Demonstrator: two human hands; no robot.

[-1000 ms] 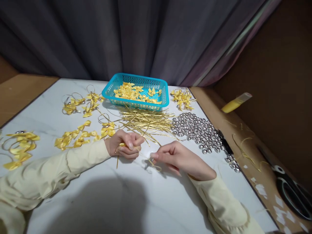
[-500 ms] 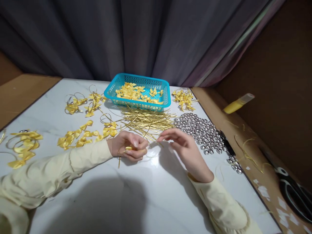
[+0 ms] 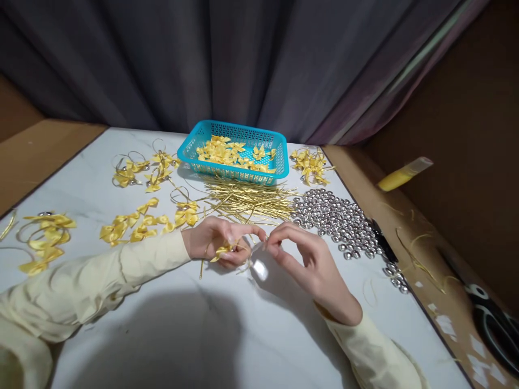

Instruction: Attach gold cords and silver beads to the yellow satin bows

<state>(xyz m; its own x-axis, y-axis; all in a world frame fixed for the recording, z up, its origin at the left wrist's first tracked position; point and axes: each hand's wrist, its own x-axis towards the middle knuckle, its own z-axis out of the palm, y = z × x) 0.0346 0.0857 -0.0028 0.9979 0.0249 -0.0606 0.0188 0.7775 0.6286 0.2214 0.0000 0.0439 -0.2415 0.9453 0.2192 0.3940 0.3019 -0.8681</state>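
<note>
Your left hand (image 3: pixel 222 242) holds a yellow bow (image 3: pixel 220 253) above the desk (image 3: pixel 275 340). Your right hand's (image 3: pixel 302 258) fingers stand narrow alongside—any grip cannot be told. The blue basket (image 3: pixel 227 171) contains loose bows (image 3: pixel 221 151).

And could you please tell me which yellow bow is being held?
The bow in the left hand; the others lie in the blue basket or on the tabletop.

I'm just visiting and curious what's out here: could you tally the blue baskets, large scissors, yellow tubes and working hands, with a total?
Blue basket: 1
Large scissors: 1
Yellow tube: 1
Hands: 2, the left hand and right hand
Total: 5
</note>
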